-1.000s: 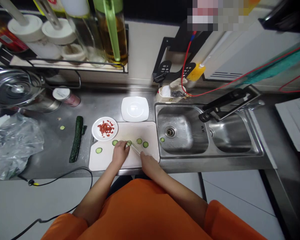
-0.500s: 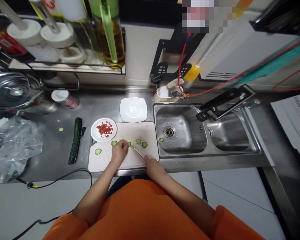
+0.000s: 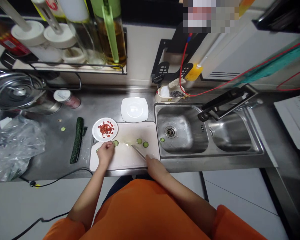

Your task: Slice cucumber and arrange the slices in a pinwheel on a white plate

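Viewed remotely, I record the right hand (image 3: 155,166) closed around a knife (image 3: 139,153) at four o'clock of the cutting board (image 3: 125,161). The left hand (image 3: 106,154), at nine, is curled; its opening and any grip I cannot tell. Cucumber slices (image 3: 139,141) lie on the board; the whole cucumber (image 3: 76,140) rests farther out at nine, on the counter (image 3: 57,156).

No wording can be read with certainty. Print too small to be made out is seen on the red-labelled bottle (image 3: 11,43) at the far left, the white-lidded can (image 3: 67,99) nearer, and the white sheet (image 3: 296,111) at the right; a faint mark is borne by the cutting board's (image 3: 130,130) far right corner.
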The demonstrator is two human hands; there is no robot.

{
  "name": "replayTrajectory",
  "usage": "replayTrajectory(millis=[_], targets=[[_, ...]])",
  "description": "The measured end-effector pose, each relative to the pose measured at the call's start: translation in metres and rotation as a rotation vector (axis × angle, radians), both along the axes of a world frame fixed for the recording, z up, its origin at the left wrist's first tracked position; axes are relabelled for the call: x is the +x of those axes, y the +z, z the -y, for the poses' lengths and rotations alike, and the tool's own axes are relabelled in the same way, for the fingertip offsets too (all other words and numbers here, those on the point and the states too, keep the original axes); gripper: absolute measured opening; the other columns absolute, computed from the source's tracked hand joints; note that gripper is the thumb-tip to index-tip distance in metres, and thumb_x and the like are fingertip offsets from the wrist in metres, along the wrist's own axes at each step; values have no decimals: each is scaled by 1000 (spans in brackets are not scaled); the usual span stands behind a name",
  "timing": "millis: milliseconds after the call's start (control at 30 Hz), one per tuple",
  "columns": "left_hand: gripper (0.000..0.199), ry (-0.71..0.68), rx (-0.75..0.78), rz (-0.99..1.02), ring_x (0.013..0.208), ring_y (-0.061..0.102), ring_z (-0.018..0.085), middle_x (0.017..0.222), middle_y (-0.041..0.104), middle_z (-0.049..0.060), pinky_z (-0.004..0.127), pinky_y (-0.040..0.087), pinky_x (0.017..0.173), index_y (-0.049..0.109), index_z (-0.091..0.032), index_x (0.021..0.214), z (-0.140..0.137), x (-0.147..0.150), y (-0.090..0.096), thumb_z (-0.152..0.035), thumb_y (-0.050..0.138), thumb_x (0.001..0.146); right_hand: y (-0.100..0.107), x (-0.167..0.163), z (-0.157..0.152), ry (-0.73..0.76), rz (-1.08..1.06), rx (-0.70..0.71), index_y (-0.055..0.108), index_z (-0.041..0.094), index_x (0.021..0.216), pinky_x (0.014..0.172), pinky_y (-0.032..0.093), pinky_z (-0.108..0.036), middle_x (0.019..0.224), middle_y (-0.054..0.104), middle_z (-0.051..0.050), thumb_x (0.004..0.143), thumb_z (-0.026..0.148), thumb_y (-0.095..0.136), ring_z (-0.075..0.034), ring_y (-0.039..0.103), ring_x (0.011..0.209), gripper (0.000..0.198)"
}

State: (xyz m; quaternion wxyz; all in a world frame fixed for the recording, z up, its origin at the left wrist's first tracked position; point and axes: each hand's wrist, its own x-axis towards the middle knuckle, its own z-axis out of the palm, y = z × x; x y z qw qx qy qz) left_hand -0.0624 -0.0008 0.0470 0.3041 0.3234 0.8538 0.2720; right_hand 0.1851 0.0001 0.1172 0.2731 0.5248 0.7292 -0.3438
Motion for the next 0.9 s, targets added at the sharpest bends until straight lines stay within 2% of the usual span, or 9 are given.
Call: replayTrajectory(millis=[167, 300, 500, 600, 667, 767, 900], targets=[[26, -71, 40, -78, 69, 59, 16, 75, 67, 4, 28, 45, 73, 64, -17, 85, 3, 2, -2, -38, 53, 74, 2, 0, 0, -11, -2, -22, 43, 14, 119, 72, 46, -31, 98, 64, -15, 81, 1, 37, -25, 62, 97, 40], [25, -212, 116, -195, 70, 57, 16, 77, 65, 4, 29, 44, 73, 65, -17, 86, 1, 7, -4, -36, 52, 77, 3, 1, 2, -15, -8, -14, 43, 14, 119, 73, 46, -31, 96, 65, -14, 82, 1, 36, -25, 61, 98, 40], [25, -706, 197, -83, 78, 57, 16, 88, 65, 5, 27, 45, 77, 66, -18, 98, -40, 37, 0, -30, 56, 79, 5, 2, 6, -25, 17, -27, 43, 15, 119, 73, 47, -31, 95, 65, -14, 85, 4, 35, -25, 62, 98, 37], [27, -935, 150, -94, 87, 57, 17, 93, 63, 6, 28, 44, 81, 65, -18, 102, -64, 55, -1, -23, 57, 77, 4, 3, 8, -30, 10, -17, 43, 15, 118, 73, 47, -32, 96, 65, -15, 86, 6, 34, -25, 62, 97, 34], [27, -1028, 91, -106, 87, 56, 17, 93, 61, 6, 28, 44, 81, 66, -18, 100, -74, 63, -4, -19, 56, 75, 3, 4, 9, -32, 3, -7, 43, 14, 119, 74, 47, -32, 97, 65, -16, 87, 7, 35, -25, 62, 97, 34], [23, -1086, 37, -112, 86, 56, 18, 88, 59, 5, 28, 44, 78, 66, -19, 93, -80, 70, -9, -16, 55, 73, 2, 6, 10, -37, -5, -11, 43, 14, 120, 75, 47, -33, 98, 65, -16, 86, 7, 34, -25, 62, 98, 36], [16, -1048, 19, -91, 79, 55, 16, 84, 58, 4, 27, 43, 73, 65, -19, 85, -81, 75, -9, -17, 56, 72, 2, 7, 11, -34, -19, -17, 42, 13, 123, 74, 47, -34, 98, 65, -17, 84, 3, 33, -27, 62, 98, 41]])
